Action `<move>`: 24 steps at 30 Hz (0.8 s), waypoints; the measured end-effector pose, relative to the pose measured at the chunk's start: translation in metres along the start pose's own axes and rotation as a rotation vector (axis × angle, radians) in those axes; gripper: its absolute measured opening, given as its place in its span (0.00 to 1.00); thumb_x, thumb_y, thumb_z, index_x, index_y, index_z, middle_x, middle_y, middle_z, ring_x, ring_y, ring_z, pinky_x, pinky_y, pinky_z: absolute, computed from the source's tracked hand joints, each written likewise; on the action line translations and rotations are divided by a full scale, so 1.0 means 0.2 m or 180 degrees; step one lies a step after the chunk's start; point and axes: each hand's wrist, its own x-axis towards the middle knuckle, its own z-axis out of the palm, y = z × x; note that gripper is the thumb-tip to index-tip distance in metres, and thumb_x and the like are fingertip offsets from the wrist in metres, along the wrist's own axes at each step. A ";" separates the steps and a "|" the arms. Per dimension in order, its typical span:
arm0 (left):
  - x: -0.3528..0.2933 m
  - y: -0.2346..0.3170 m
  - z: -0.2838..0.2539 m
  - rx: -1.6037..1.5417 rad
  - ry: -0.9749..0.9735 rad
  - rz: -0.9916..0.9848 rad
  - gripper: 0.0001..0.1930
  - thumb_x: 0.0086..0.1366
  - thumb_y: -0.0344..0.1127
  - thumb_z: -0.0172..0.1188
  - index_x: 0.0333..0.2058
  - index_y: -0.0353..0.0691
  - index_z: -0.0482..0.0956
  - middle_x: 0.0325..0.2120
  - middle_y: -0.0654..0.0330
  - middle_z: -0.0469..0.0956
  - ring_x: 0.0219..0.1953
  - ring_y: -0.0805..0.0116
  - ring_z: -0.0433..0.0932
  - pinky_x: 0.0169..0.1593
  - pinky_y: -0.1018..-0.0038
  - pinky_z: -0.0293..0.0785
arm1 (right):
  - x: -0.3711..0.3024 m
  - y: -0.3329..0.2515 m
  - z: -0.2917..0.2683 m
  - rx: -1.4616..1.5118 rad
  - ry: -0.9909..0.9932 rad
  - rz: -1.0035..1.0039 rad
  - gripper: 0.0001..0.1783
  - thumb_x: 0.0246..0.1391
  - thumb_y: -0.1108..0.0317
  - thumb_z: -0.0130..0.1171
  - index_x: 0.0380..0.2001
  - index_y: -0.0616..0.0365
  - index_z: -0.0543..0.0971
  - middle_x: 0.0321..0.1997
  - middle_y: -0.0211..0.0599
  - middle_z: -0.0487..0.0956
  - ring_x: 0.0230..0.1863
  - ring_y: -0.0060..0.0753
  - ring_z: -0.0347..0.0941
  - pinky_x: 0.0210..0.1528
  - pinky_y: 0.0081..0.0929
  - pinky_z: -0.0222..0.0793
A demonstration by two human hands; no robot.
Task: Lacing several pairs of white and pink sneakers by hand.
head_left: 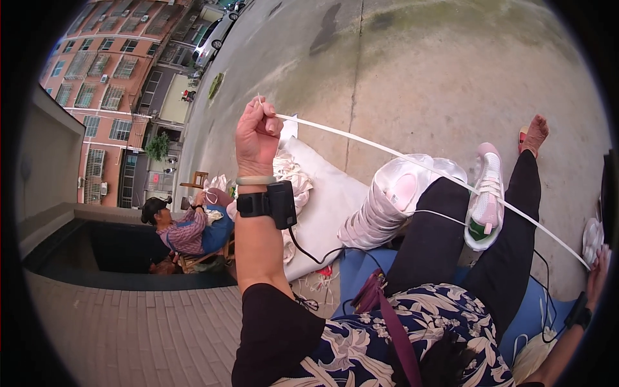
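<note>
A white and pink sneaker [488, 205] rests between my thighs, its toe pointing away from me. A long white shoelace [361, 138] stretches taut through the front of the sneaker, out to both sides. My left hand [258, 132] is raised high on the left, with its fingers pinched on one end of the lace. Far to the right, at the rim of the view, my right hand [598, 277] has the other stretch of lace at its fingers. A thin white strand also runs from the sneaker toward the left thigh.
Stacked pink-and-white shoe pieces [380, 209] stand beside my left leg. Beyond them lie a white sheet [322, 180] and a bundle of pale laces [291, 177]. Another person [190, 226] sits at the left, handling pale strands. More pale shoes [592, 240] lie at the far right.
</note>
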 end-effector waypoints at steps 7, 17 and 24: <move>-0.15 -0.54 0.28 0.1402 -0.0216 -0.1375 0.06 0.60 0.32 0.55 0.33 0.35 0.74 0.22 0.60 0.77 0.18 0.79 0.71 0.22 0.85 0.66 | -0.38 -0.07 0.91 0.0172 -0.0828 0.0557 0.09 0.55 0.66 0.54 0.38 0.56 0.71 0.30 0.26 0.75 0.24 0.11 0.67 0.25 0.10 0.62; -0.42 -1.35 0.96 0.3439 -0.1604 0.1092 0.03 0.46 0.25 0.59 0.22 0.36 0.75 0.29 0.56 0.75 0.34 0.57 0.72 0.38 0.67 0.67 | -0.66 -0.04 1.70 -0.0986 -0.1398 0.0371 0.04 0.52 0.73 0.51 0.30 0.59 0.74 0.21 0.23 0.70 0.18 0.11 0.62 0.21 0.11 0.59; -0.45 -1.44 0.99 0.4306 -0.1835 0.1610 0.03 0.47 0.27 0.55 0.23 0.35 0.73 0.38 0.54 0.73 0.42 0.52 0.69 0.45 0.59 0.62 | -0.69 -0.01 1.76 -0.0740 -0.1410 -0.0132 0.07 0.48 0.77 0.47 0.31 0.59 0.73 0.21 0.23 0.69 0.20 0.11 0.61 0.22 0.11 0.58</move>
